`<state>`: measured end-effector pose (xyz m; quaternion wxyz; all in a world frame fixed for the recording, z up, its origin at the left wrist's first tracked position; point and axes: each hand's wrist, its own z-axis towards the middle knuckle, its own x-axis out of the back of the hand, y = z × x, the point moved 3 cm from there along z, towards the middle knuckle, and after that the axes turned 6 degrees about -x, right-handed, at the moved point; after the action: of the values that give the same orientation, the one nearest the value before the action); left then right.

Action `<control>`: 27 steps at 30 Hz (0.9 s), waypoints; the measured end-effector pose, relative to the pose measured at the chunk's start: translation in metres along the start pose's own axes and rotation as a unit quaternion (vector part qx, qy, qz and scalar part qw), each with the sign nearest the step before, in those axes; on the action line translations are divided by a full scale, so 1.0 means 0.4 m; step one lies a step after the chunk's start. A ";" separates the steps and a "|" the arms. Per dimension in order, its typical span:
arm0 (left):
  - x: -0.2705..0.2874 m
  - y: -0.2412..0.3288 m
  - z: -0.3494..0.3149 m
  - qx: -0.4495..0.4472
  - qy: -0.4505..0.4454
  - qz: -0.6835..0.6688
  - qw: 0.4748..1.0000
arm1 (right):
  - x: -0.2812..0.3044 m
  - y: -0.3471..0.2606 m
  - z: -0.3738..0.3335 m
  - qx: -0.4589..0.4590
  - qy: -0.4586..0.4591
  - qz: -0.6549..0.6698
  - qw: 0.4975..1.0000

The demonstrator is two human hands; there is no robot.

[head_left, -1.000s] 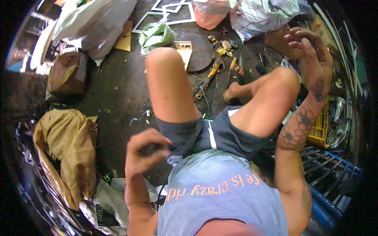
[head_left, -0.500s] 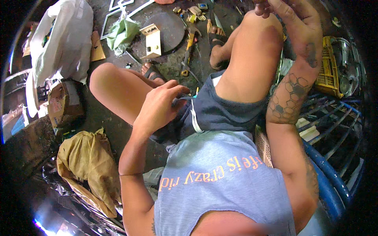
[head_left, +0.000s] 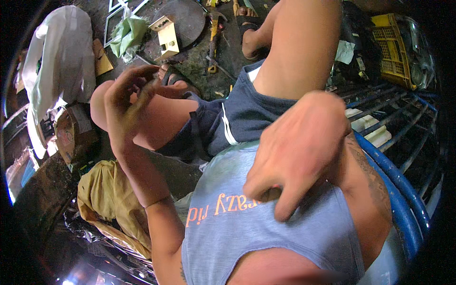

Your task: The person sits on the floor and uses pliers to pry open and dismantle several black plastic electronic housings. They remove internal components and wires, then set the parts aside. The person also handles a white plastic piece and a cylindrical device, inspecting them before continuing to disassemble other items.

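My left hand (head_left: 130, 102) is raised over my left knee, its fingers loosely bent and apart, with nothing visible in it. My right hand (head_left: 299, 147) hovers before the front of my blue sleeveless shirt (head_left: 228, 237), back of the hand up. Two of its digits point down with a gap between them; the rest are hidden beneath the hand. I see nothing held there. Beyond my feet, a hammer (head_left: 214, 40) with a yellow and black handle lies on the dark floor. Beside it, a cream-coloured bent plate (head_left: 165, 40) with small dark parts rests by a round dark disc (head_left: 192, 16).
A green cloth bundle (head_left: 129, 34) and a white sack (head_left: 66, 57) are at the far left. A cardboard box (head_left: 71, 135) and tan cloth (head_left: 107, 194) lie on my left. To my right stand a blue metal-barred frame (head_left: 403, 199) and a yellow crate (head_left: 392, 52).
My right hand has come down from above my right knee to my chest. My left hand has lifted off my lap toward the left knee. The view has shifted a little.
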<state>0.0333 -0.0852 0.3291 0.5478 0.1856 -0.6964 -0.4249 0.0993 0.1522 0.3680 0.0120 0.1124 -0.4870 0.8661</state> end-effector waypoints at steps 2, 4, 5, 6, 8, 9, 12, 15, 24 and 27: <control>0.026 -0.014 0.004 0.024 0.046 -0.011 0.999 | -0.028 0.024 0.034 0.042 0.012 0.053 0.998; 0.041 -0.027 0.016 0.029 0.103 -0.041 0.993 | -0.035 0.031 0.053 0.049 -0.004 0.092 0.995; 0.044 -0.033 0.027 0.021 0.100 -0.056 0.993 | -0.028 0.029 0.058 0.063 0.002 0.104 0.993; 0.045 -0.038 0.039 0.013 0.096 -0.071 0.993 | -0.024 0.027 0.064 0.053 -0.018 0.104 0.993; 0.048 -0.046 0.057 0.012 0.087 -0.083 0.993 | -0.008 0.019 0.072 0.058 -0.016 0.076 0.995; 0.049 -0.049 0.062 0.019 0.079 -0.079 0.994 | -0.005 0.019 0.076 0.047 -0.038 0.046 0.997; 0.051 -0.057 0.066 0.046 0.080 -0.089 0.992 | 0.019 0.014 0.072 0.021 0.066 0.050 0.996; 0.046 -0.058 0.057 0.076 0.106 -0.080 0.988 | 0.041 -0.006 0.041 0.028 0.333 -0.011 0.942; 0.011 -0.069 0.052 0.025 0.138 -0.016 0.990 | -0.039 0.028 0.170 0.126 0.695 0.189 0.682; 0.022 -0.079 0.033 0.052 0.127 0.005 0.991 | -0.047 0.046 0.209 0.163 0.663 0.210 0.700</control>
<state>0.0116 -0.1044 0.3087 0.6237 0.2627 -0.6431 -0.3584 0.1305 0.0734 0.3903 0.1308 -0.5963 -0.2155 0.7622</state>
